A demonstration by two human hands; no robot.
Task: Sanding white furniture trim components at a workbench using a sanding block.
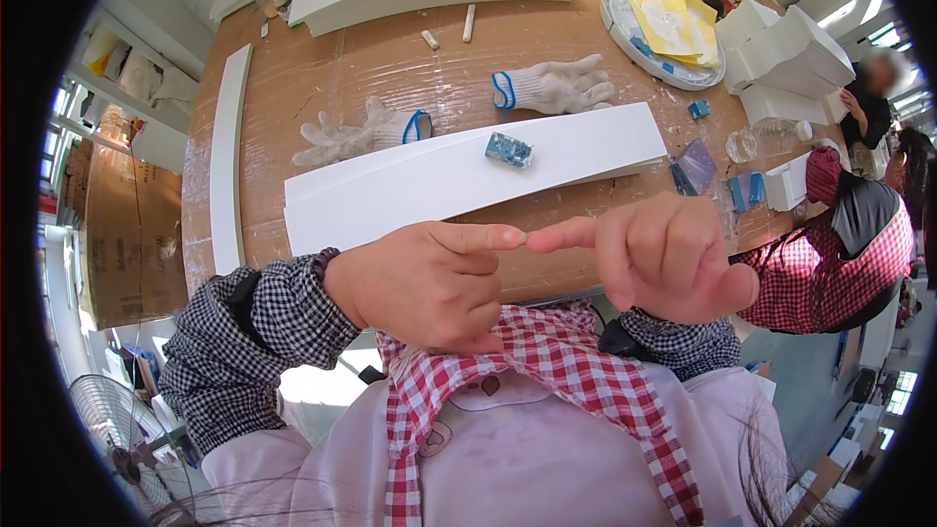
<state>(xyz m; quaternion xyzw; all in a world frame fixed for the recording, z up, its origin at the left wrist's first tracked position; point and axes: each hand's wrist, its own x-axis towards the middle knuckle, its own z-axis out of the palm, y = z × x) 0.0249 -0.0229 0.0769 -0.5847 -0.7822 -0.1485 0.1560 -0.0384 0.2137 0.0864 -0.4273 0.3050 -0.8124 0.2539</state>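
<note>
Worktable (390,59) fills the middle: brown top, glossy, flecked with pale smears. Upper left, a whitish wall (181,2). Below that, a pale shelf unit (159,148) with assorted goods on it, and large brown cardboard (127,244) standing upright. Lower left corner: caged fan (105,408). Floor (805,381) right of the table, grey-green (its edges bent hard by the lens). Lower right rim, a bright window (902,392); pale strips (841,12) higher up, possibly lamps, too blurred to tell. Strong light, tabletop glinting.
</note>
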